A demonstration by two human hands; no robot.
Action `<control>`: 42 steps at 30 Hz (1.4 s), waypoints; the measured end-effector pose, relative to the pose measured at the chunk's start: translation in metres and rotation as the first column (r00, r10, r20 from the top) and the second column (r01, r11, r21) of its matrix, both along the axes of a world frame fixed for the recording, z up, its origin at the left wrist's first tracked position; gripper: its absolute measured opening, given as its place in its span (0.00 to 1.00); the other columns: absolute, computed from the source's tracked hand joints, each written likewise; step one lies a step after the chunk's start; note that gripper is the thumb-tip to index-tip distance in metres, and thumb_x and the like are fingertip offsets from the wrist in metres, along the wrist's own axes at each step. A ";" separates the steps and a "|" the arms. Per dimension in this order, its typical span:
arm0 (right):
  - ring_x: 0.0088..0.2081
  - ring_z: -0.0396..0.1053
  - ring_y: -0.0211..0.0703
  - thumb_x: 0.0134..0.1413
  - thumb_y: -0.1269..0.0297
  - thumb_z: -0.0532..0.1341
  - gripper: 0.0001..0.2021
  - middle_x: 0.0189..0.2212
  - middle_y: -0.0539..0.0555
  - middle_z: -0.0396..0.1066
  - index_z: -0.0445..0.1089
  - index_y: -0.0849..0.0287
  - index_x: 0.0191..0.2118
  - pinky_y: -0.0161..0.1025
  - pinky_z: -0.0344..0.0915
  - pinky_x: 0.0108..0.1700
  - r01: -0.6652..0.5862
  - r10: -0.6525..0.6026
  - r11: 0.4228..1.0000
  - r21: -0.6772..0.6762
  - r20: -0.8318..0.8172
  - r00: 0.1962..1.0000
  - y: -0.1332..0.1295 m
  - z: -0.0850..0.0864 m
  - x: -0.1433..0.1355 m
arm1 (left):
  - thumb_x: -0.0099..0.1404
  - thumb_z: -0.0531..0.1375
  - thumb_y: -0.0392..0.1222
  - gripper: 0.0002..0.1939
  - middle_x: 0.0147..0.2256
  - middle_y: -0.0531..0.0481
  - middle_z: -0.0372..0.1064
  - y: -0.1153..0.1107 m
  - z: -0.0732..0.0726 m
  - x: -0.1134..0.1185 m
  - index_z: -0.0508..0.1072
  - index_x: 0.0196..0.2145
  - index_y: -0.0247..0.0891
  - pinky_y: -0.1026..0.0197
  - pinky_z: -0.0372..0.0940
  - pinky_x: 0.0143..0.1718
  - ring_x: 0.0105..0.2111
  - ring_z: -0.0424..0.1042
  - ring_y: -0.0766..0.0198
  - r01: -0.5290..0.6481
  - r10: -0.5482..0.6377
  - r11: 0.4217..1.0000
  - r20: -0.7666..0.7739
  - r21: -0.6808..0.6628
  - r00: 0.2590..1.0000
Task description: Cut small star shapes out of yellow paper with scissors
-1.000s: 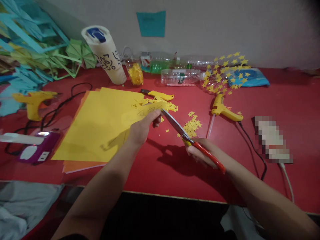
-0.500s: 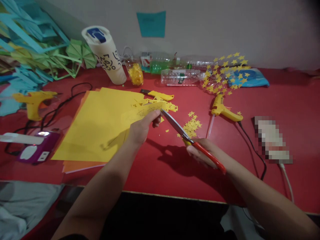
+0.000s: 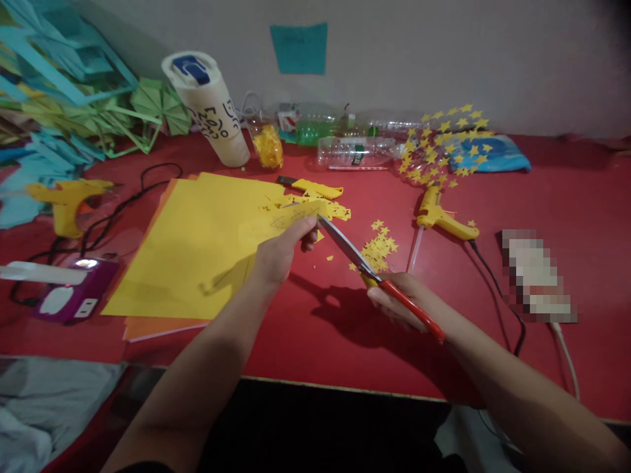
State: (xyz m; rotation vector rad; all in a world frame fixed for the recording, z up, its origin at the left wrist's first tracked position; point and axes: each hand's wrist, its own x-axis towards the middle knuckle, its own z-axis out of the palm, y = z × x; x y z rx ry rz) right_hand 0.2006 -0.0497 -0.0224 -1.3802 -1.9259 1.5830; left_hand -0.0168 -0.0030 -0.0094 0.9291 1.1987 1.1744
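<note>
My left hand (image 3: 283,249) pinches a strip of yellow paper (image 3: 290,218) with pencilled star outlines on it. In my right hand (image 3: 397,302) is a pair of scissors (image 3: 348,251) with red handles, its blades pointing up and left. The blade tips meet the right end of the strip, close to my left fingertips. Small cut yellow stars (image 3: 378,247) lie in a pile just beyond the right hand. Behind the strip are yellow paper scraps (image 3: 338,210) and a yellow box cutter (image 3: 315,188). Sheets of yellow paper (image 3: 167,249) are stacked under and left of my left hand.
Yellow glue guns lie at the right (image 3: 446,220) and left (image 3: 69,200), with cords. A white tumbler (image 3: 211,115), plastic bottles (image 3: 355,152) and a star-covered clear ball (image 3: 428,154) line the back. A purple power strip (image 3: 81,289) sits left, a blurred phone (image 3: 537,276) right.
</note>
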 end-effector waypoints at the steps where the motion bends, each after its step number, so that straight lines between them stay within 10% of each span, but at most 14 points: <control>1: 0.15 0.49 0.32 0.53 0.36 0.52 0.26 0.13 0.44 0.51 0.53 0.54 0.20 0.33 0.46 0.17 0.003 -0.003 1.000 0.000 0.000 1.000 0.000 0.000 0.000 | 0.53 0.61 0.51 0.13 0.23 0.54 0.68 0.000 0.000 0.000 0.72 0.24 0.37 0.64 0.62 0.27 0.23 0.65 0.71 0.000 0.000 1.000 -0.002 0.006 1.000; 42: 0.14 0.50 0.30 0.57 0.37 0.52 0.26 0.13 0.43 0.53 0.55 0.56 0.23 0.33 0.52 0.16 0.132 -0.151 0.985 -0.111 -0.181 0.972 -0.018 -0.004 -0.016 | 0.63 0.52 0.61 0.21 0.24 0.52 0.64 -0.021 -0.011 0.029 0.67 0.26 0.40 0.63 0.65 0.29 0.24 0.62 0.70 -0.022 0.055 0.979 -0.159 0.203 0.986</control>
